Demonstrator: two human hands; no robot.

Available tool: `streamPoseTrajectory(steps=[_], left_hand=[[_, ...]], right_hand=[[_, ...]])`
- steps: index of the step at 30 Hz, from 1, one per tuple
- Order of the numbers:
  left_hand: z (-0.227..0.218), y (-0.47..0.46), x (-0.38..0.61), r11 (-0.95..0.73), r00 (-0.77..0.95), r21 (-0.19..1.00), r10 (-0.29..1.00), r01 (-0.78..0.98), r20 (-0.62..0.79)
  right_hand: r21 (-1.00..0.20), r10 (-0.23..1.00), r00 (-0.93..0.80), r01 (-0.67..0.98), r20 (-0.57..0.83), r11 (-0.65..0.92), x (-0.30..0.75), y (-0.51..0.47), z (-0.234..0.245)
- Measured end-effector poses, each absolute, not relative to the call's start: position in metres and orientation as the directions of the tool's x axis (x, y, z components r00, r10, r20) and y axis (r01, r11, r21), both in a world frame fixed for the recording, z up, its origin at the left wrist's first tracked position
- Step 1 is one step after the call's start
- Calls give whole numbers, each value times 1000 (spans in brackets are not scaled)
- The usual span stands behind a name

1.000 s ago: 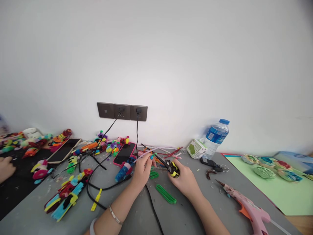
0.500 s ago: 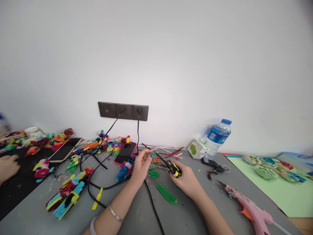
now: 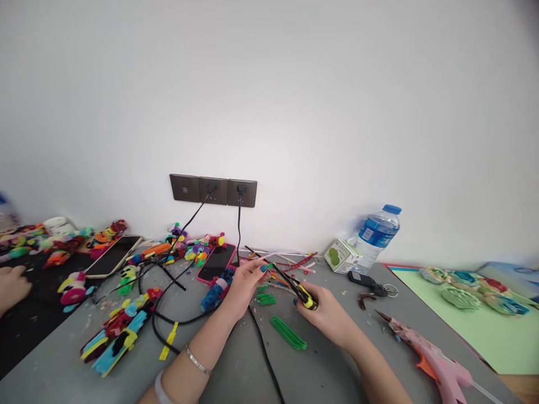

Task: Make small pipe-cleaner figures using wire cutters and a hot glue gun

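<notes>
My left hand is closed in a pinch on a short green pipe cleaner. In my right hand are scissors with black and yellow handles, their long dark blades pointing up and left to the green piece. How far apart the blades stand is hard to make out. Below, between my hands, lies a bundle of folded green pipe cleaners on the grey table. Shorter green pieces lie just right of my left wrist. A blue fuzzy figure rests left of it.
Black cables run across the table from wall sockets. Pipe-cleaner figures and phones lie left; another person's hand is farther left. Right are a water bottle, a small box, keys and a pink glue gun.
The scissors have turned slightly in my right hand, which has shifted a little right and down. The green piece shows more clearly at my left fingertips. The view has shifted slightly.
</notes>
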State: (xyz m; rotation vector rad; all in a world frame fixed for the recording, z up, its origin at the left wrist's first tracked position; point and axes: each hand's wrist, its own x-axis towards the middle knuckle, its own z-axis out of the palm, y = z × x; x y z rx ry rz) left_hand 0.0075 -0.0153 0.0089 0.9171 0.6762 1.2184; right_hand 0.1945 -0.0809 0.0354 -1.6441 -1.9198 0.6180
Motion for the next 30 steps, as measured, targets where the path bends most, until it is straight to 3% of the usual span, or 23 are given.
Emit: streamPoseTrajectory(steps=[4,9,15,26,30], left_hand=[[7,-13,7,36,172,907,984,-419,40],[9,-11,7,-46,84,936,993,-349,80],[12,-14,7,-81,37,935,994,-345,100],[10,-15,7,-130,28,940,989,-314,146],[7,-12,7,-127,1,928,991,-352,136]], right_hand=[[-598,987,-72,788,141,143,195,-78,26],[-488,946,32,862,321,137,196,-73,10],[-393,878,35,902,477,177,194,-70,7],[-352,844,48,920,534,170,193,-68,1],[-433,844,159,897,512,94,200,-66,2]])
